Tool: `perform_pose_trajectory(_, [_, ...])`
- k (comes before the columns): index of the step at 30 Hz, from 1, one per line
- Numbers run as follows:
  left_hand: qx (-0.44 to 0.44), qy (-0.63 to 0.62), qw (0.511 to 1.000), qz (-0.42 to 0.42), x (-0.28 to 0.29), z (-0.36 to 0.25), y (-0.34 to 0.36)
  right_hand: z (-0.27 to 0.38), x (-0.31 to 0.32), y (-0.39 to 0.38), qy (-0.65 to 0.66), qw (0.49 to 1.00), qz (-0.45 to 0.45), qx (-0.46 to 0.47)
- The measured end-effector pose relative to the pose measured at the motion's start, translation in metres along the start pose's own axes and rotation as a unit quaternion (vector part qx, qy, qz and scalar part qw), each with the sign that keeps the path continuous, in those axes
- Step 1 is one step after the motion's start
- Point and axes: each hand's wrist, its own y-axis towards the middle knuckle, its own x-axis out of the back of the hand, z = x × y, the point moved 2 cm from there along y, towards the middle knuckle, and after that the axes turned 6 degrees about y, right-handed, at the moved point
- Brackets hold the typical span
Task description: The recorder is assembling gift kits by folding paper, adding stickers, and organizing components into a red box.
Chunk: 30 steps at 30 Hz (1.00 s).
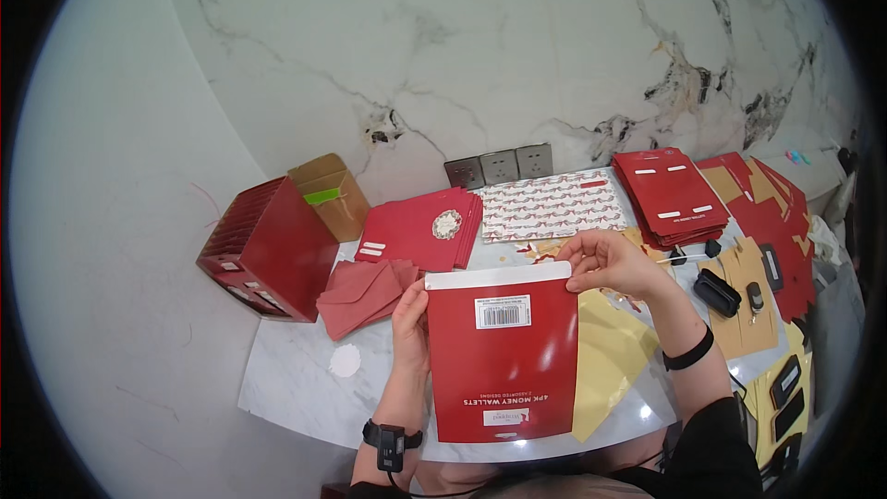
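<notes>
Between my two hands is a flat red cardboard sleeve [504, 351] with a white strip along its top edge and a barcode label below it. Its print appears upside down. My left hand [413, 322] grips the sleeve's upper left edge, fingers partly behind it. At the upper right corner, my right hand [601, 263] pinches the end of the white strip between thumb and fingers. Pink-red envelopes [356, 298] lie loosely piled just left of my left hand. Under the sleeve's right side, a yellow sheet [610, 351] rests on the marble table [286, 365].
Along the back stand a red box of upright sleeves [268, 254], a brown carton [334, 187], red cards [416, 226], a patterned sheet [554, 208] and stacked red sleeves [670, 199]. A black case [716, 293], a key fob [755, 296] and phones [787, 414] lie right.
</notes>
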Motion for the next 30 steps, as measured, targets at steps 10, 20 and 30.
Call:
perform_pose_trajectory(10, [-0.106,-0.008,0.994,-0.025,-0.018,-0.017,-0.006,0.004,-0.008,-0.001,0.035,0.999,-0.020,0.022])
perform_pose_trajectory(20, [-0.149,0.080,0.986,0.002,-0.011,-0.014,-0.006,0.004,-0.008,-0.001,-0.032,0.998,-0.042,0.028])
perform_pose_trajectory(30, [-0.107,0.126,0.986,-0.016,-0.007,-0.002,0.000,0.001,-0.009,-0.001,-0.040,0.999,-0.007,0.015])
